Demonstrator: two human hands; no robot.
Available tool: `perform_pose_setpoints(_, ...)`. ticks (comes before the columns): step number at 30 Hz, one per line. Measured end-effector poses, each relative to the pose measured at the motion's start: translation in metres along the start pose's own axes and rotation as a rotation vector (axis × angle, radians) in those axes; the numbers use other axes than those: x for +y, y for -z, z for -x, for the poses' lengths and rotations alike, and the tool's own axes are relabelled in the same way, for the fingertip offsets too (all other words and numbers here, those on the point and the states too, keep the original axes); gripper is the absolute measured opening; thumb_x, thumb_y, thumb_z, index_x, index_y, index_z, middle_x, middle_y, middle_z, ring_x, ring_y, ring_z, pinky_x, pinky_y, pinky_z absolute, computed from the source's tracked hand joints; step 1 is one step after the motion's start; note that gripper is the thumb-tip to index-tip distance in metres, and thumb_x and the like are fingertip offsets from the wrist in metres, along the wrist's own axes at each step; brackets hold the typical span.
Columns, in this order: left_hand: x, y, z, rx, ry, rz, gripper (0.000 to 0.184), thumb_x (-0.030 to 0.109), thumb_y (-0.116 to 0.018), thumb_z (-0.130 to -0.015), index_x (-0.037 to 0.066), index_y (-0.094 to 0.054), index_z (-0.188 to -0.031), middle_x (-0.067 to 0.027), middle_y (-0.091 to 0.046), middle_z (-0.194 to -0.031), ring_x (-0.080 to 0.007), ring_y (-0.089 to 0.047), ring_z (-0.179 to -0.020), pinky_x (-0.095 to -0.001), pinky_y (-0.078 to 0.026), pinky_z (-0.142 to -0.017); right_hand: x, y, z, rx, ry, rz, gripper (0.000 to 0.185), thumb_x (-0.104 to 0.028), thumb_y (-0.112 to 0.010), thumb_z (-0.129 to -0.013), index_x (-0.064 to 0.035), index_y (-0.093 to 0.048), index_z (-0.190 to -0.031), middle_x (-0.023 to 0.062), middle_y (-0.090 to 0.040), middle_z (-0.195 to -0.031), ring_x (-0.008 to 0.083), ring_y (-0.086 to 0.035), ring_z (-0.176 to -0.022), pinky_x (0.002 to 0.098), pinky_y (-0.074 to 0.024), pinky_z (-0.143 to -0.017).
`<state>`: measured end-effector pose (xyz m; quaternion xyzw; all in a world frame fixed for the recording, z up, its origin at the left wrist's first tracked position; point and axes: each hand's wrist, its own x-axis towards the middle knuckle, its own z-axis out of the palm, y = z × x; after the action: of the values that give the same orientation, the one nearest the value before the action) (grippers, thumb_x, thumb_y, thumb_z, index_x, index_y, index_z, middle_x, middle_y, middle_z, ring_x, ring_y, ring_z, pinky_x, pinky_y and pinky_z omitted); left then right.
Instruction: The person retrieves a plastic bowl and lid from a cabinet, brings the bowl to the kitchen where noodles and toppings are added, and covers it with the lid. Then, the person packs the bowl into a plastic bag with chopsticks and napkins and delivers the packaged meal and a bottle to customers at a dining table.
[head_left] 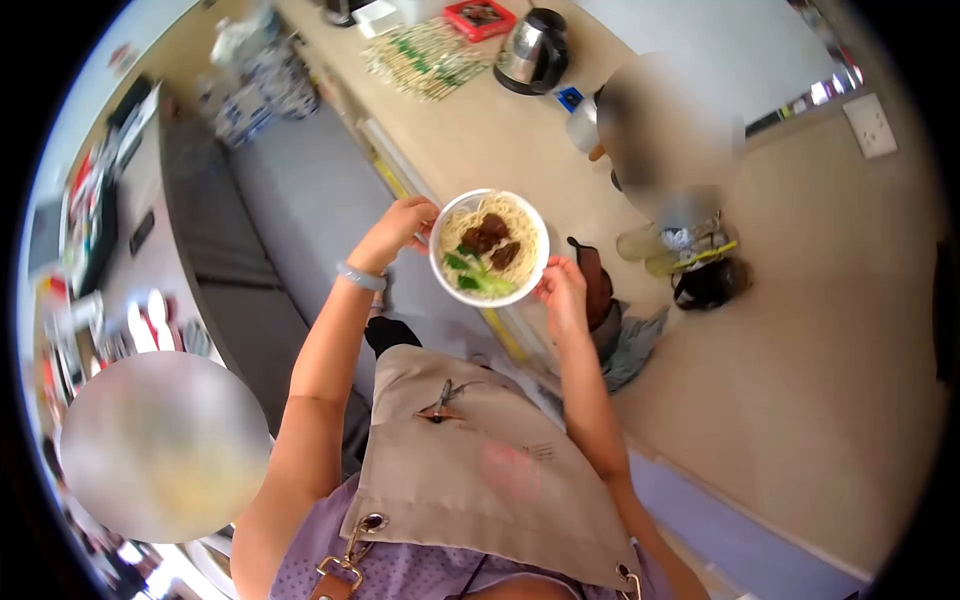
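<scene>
A round white bowl of noodles (515, 215) is held up between my two hands, topped with brown meat chunks (485, 233) and green leafy vegetable (487, 282). My left hand (400, 232) grips its left rim, fingers curled at the edge. On the lower right side, my right hand (562, 287) pinches the rim with the thumb near the top. The undersides of both grips are hidden by the bowl. Below hangs my beige apron (470, 465), with a pen clipped in its pocket.
Along the counter (780, 380) stand a steel kettle (532, 52), a red box (480, 18), many wrapped chopsticks (425, 58) and glass bottles (660, 240). A grey cloth (635, 350) hangs at its edge. On the left desk lies a phone (142, 232); plastic bags (255, 90) sit behind.
</scene>
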<state>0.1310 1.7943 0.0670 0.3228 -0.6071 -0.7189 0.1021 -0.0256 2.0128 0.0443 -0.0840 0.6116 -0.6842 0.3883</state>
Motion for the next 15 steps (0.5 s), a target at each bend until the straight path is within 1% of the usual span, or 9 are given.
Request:
perform_pose_setpoints(2, 0.005, 0.015, -0.013, -0.103, 0.029, 0.025, 0.022, 0.014, -0.044, -0.08, -0.001, -0.056, -0.092, -0.0083, -0.057, -0.08, -0.0176, -0.057, -0.072, -0.0293, -0.051, -0.061, 0.005, -0.014, 0.001, 0.062, 0.03, -0.048, 0.014, -0.008, -0.045, -0.081, -0.004, -0.049, -0.094, 0.003, -0.055, -0.079, 0.0113, -0.052, -0.069, 0.0265, -0.045, -0.065)
perform_pose_setpoints(3, 0.005, 0.025, -0.02, -0.148, 0.027, -0.023, 0.022, 0.014, -0.044, -0.08, -0.001, -0.056, -0.092, -0.0083, -0.057, -0.08, -0.0176, -0.057, -0.072, -0.0293, -0.051, -0.061, 0.003, -0.026, 0.004, 0.13, 0.031, -0.056, 0.015, -0.009, -0.044, -0.082, -0.0039, -0.05, -0.094, 0.003, -0.056, -0.081, 0.0117, -0.053, -0.072, 0.0267, -0.0453, -0.068)
perform_pose_setpoints(5, 0.013, 0.031, -0.043, -0.191, 0.089, 0.004, 0.02, 0.011, -0.044, -0.079, -0.001, -0.055, -0.091, -0.0085, -0.057, -0.081, -0.0175, -0.058, -0.073, -0.0305, -0.052, -0.062, 0.005, -0.026, -0.013, 0.178, 0.007, -0.117, 0.018, -0.011, -0.042, -0.082, -0.0034, -0.051, -0.095, 0.0038, -0.057, -0.084, 0.0126, -0.054, -0.075, 0.0276, -0.0452, -0.071)
perform_pose_setpoints(7, 0.019, 0.019, -0.024, -0.277, 0.113, -0.101, 0.02, 0.008, -0.044, -0.079, 0.0, -0.054, -0.093, -0.0082, -0.057, -0.082, -0.0171, -0.058, -0.074, -0.0307, -0.052, -0.064, 0.01, -0.021, 0.018, 0.235, 0.13, -0.25, 0.017, -0.013, -0.042, -0.082, -0.0036, -0.052, -0.092, 0.0059, -0.057, -0.082, 0.0142, -0.054, -0.071, 0.0279, -0.046, -0.066)
perform_pose_setpoints(9, 0.031, 0.028, -0.024, -0.35, 0.086, -0.074, 0.02, 0.008, -0.044, -0.079, 0.0, -0.053, -0.095, -0.0074, -0.057, -0.083, -0.017, -0.058, -0.075, -0.0302, -0.051, -0.066, 0.013, -0.038, 0.043, 0.333, 0.182, -0.31, 0.019, -0.013, -0.041, -0.082, -0.0026, -0.053, -0.093, 0.0069, -0.058, -0.084, 0.0155, -0.055, -0.073, 0.029, -0.0464, -0.068)
perform_pose_setpoints(11, 0.05, 0.036, -0.005, -0.41, 0.073, -0.18, 0.019, 0.008, -0.044, -0.081, 0.001, -0.052, -0.097, -0.0071, -0.058, -0.084, -0.0168, -0.058, -0.075, -0.0304, -0.051, -0.069, 0.019, -0.064, 0.066, 0.374, 0.187, -0.37, 0.021, -0.013, -0.042, -0.082, -0.0013, -0.054, -0.095, 0.008, -0.059, -0.085, 0.0163, -0.056, -0.074, 0.0299, -0.0468, -0.069)
perform_pose_setpoints(12, 0.041, 0.049, -0.076, -0.438, 0.101, -0.166, 0.019, 0.009, -0.044, -0.081, 0.0, -0.052, -0.096, -0.008, -0.058, -0.085, -0.0179, -0.058, -0.076, -0.0315, -0.051, -0.069, 0.028, -0.068, 0.002, 0.391, 0.158, -0.388, 0.024, -0.011, -0.041, -0.082, 0.0005, -0.054, -0.099, 0.0089, -0.06, -0.086, 0.0171, -0.058, -0.076, 0.0304, -0.0481, -0.069)
perform_pose_setpoints(13, 0.043, 0.049, -0.083, -0.476, 0.108, -0.149, 0.02, 0.01, -0.044, -0.082, -0.001, -0.052, -0.096, -0.0089, -0.058, -0.087, -0.019, -0.058, -0.077, -0.0326, -0.051, -0.068, 0.028, -0.07, 0.005, 0.418, 0.18, -0.432, 0.024, -0.011, -0.041, -0.082, 0.0005, -0.054, -0.099, 0.0089, -0.06, -0.086, 0.0171, -0.058, -0.076, 0.0304, -0.0481, -0.069)
perform_pose_setpoints(15, 0.043, 0.057, -0.105, -0.566, 0.136, -0.227, 0.02, 0.01, -0.043, -0.083, -0.001, -0.052, -0.097, -0.0093, -0.058, -0.087, -0.0191, -0.058, -0.081, -0.0334, -0.05, -0.071, 0.04, -0.082, 0.004, 0.458, 0.228, -0.487, 0.026, -0.011, -0.043, -0.082, 0.0014, -0.054, -0.102, 0.0097, -0.061, -0.087, 0.0174, -0.059, -0.076, 0.0289, -0.049, -0.067)
